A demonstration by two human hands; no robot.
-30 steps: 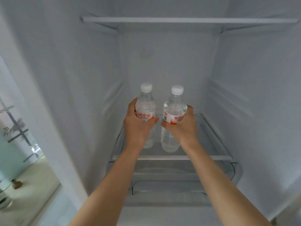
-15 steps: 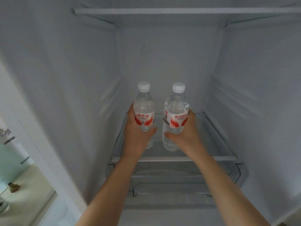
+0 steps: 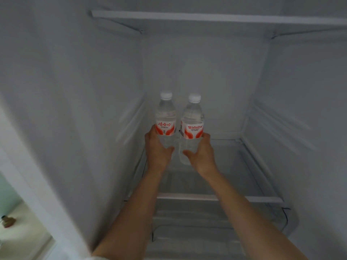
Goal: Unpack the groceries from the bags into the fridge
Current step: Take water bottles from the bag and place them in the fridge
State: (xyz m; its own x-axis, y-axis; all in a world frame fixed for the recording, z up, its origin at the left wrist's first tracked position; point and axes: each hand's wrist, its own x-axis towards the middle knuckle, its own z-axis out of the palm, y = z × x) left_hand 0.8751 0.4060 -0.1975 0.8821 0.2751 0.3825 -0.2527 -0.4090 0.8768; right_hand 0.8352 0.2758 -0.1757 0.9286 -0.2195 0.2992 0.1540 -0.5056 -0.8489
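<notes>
— What have I got in the fridge point(image 3: 75, 91) right now?

— Both of my arms reach deep inside, toward the far wall. My left hand point(image 3: 157, 150) is wrapped round the lower body of the left bottle point(image 3: 166, 117), and my right hand point(image 3: 201, 154) is wrapped round the lower body of the right bottle point(image 3: 193, 121). Each grip is narrow, fingers curled round clear plastic just under the red-and-white label.

— Are the bottles upright?

— Yes, both stand upright with white caps on top, just beside each other, nearly touching at the labels. The left one shows red characters, the right one red Latin lettering that I can only partly read.

— Where are they in the fridge?

— Far back and a little left of centre, over the glass shelf point(image 3: 244, 175). The right bottle's base sits low against the glass; I cannot tell whether either one is fully resting on it, since my hands cover much of the lower parts.

— Anything else in view?

— Another shelf point(image 3: 206, 16) runs across the top, and a clear drawer point(image 3: 272, 218) sits below the glass one, near me. At the near left, past the fridge wall, there is a pale floor with a small brown object point(image 3: 7, 221) on it, too blurred to name.
</notes>
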